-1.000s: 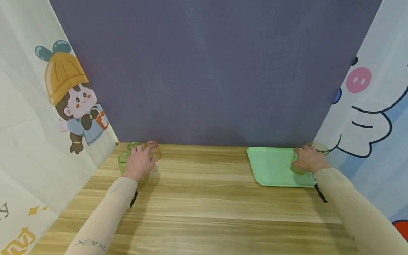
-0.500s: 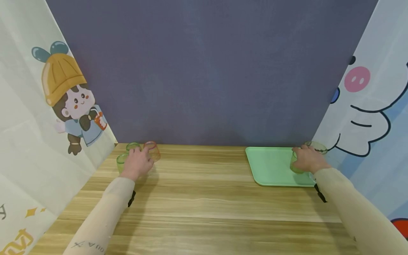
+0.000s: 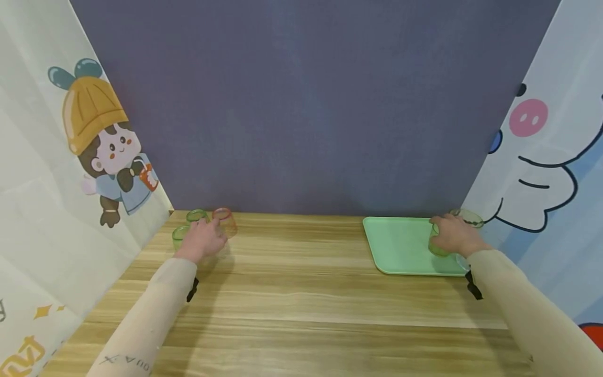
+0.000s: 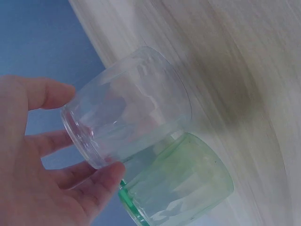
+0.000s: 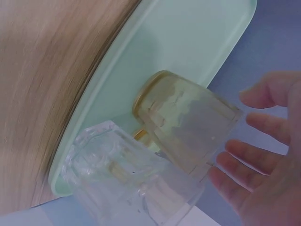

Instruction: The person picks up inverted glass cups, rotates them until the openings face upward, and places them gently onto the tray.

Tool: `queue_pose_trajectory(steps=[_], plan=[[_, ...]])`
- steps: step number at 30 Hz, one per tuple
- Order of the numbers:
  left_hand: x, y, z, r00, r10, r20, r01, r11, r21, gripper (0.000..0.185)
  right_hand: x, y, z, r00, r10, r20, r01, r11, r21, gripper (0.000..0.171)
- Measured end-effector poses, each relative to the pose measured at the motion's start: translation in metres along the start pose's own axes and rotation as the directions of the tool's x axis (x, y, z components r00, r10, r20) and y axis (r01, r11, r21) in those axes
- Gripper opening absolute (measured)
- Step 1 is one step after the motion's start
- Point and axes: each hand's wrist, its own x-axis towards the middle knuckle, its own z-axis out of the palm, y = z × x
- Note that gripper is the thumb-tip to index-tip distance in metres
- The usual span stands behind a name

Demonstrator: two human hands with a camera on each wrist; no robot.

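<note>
Head, surface: wood-grain surface (image 3: 301, 293), cups bunched at its far left, green tray (image 3: 400, 246) at its far right.
Head, left hand: left hand (image 3: 202, 241) over the left bunch; near green cup (image 3: 178, 240) and far green cup (image 3: 197, 215) on one side, red cup (image 3: 229, 225) on the other; finger contact can't be told here.
Head, right hand: right hand (image 3: 454, 235) at the tray cup (image 3: 439, 248), which stands on the tray; fingers partly cover it.
Left wrist, clear cup: clear cup (image 4: 131, 94) between thumb and fingers, pinched at its top end; a green cup (image 4: 188, 179) sits right beside it.
Left wrist, handling: best keep thumb and fingers opposite, pressure light and even, since the smooth wall probably slips; any lift should go straight up, sparing the green neighbour.
Right wrist, tray cup: looks yellowish here, on the tray; fingers spread loosely about its upper end, thumb seemingly just off it.
Right wrist, other cup: second clear cup (image 5: 131, 169) overlaps the tray cup in view; touching or apart, can't tell.
Right wrist, handling: fingers should part evenly and withdraw upward, so neither cup gets tipped.
</note>
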Motion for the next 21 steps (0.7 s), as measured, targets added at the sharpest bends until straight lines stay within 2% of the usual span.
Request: queue_pose_trajectory(steps=[12, 21], plan=[[-0.001, 0.01, -0.003, 0.999, -0.05, -0.005, 0.05, 0.999, -0.023, 0.067, 0.009, -0.015, -0.002, 0.996, -0.089, -0.017, 0.089, 0.996, -0.015, 0.048], [0.001, 0.023, -0.005, 0.996, -0.04, -0.084, 0.034, 0.997, -0.067, 0.065, 0.017, -0.026, -0.003, 0.987, -0.152, -0.057, 0.154, 0.988, 0.03, 0.044]])
